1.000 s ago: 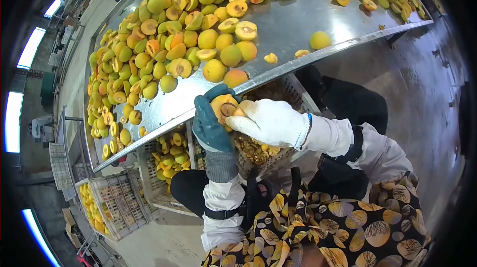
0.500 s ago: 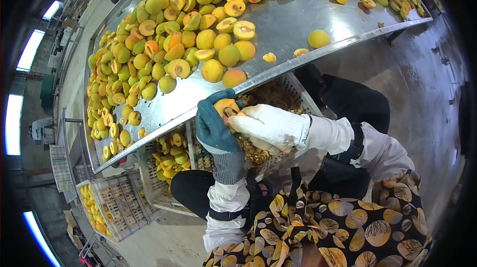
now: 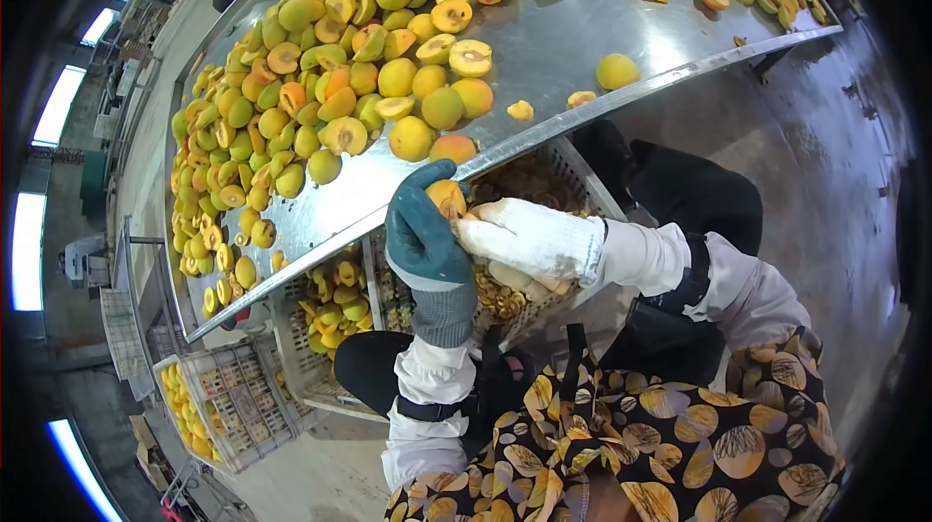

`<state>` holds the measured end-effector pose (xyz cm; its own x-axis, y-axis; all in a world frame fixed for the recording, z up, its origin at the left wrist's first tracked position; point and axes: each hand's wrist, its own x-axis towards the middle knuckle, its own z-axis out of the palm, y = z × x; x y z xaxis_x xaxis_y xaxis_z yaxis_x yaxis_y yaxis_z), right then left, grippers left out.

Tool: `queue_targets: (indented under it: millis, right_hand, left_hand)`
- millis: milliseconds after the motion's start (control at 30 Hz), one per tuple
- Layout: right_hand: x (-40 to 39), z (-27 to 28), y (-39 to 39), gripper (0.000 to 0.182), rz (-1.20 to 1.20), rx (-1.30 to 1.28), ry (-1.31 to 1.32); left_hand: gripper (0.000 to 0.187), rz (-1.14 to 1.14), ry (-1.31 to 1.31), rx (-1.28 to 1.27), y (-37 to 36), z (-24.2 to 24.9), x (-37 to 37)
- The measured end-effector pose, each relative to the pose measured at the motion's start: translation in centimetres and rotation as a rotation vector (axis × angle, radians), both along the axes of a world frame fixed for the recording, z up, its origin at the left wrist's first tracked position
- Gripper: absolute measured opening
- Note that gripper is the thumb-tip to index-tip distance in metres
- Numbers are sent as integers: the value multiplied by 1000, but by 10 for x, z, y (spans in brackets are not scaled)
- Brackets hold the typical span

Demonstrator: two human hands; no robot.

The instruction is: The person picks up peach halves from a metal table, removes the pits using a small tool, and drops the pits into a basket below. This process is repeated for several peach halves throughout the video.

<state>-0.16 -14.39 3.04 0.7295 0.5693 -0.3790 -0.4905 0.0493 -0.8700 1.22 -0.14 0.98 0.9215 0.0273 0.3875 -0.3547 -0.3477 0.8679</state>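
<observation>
Fruit in left hand

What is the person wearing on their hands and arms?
The left hand wears a dark teal glove with a grey knitted cuff. The right hand wears a white knitted glove with a blue edge. Both arms have white sleeves with dark bands.

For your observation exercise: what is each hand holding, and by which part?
The left hand cups a fruit half around its rounded skin side; the right hand touches its cut face.
</observation>
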Motion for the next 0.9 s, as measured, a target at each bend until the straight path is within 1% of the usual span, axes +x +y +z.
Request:
queue_targets:
  millis: [33,133,167,200,233,267,300,333,433,500,533,600,633,700,733,767,800,833,867,900]
  right_hand:
    - [0,-8,-3,47,11,117,73]
    - [-3,-27,-2,46,18,388,294]
    - [-3,-27,-3,47,30,458,362]
    - [-2,-27,-4,48,41,527,431]
    - [0,-36,-2,48,138,742,514]
    - [0,-38,-1,47,144,750,534]
    - [0,-37,0,46,148,761,553]
    - [-1,-34,0,46,148,771,572]
    - [0,-14,-5,45,139,396,387]
    - [8,-32,-1,46,295,707,606]
    - [9,-40,1,46,373,863,720]
    - [10,-39,-1,49,351,695,633]
    - [11,-32,-2,50,338,612,584]
    - [13,-13,1,52,354,115,114]
    - [14,-7,3,53,353,-131,-123]
    - [17,-50,14,53,83,-219,-991]
    - [16,-45,14,52,114,-364,-1079]
    - [13,-36,13,51,145,-509,-1162]
    - [12,-25,11,50,174,-659,-1242]
    - [9,-13,7,47,269,-805,-1299]
  left_hand:
    - [53,10,-49,15,1,-6,1]
    - [57,-98,66,-181,0,-1,-1]
    - [61,-196,175,-480,3,-8,0]
    - [62,-252,218,-537,6,-11,3]
    - [63,-304,263,-595,11,-12,4]
    - [64,-353,307,-651,15,-13,4]
    - [64,-338,308,-672,13,-11,3]
    - [64,-330,277,-611,14,-9,3]
    - [63,-309,193,-429,18,-5,1]
    - [63,-299,137,-298,23,-3,0]
    - [65,-328,124,-262,26,-4,1]
    - [70,-375,93,-189,36,-7,6]
    - [70,-371,153,-235,39,-9,8]
    - [70,-361,274,-333,43,-12,10]
    - [68,-354,308,-323,46,-9,7]
    - [65,-350,341,-311,49,-5,4]
    - [64,-346,381,-299,52,-3,1]
    - [65,-351,356,-257,55,-5,0]
    - [64,-303,409,-366,63,-8,1]
    - [63,-254,459,-476,76,-12,2]
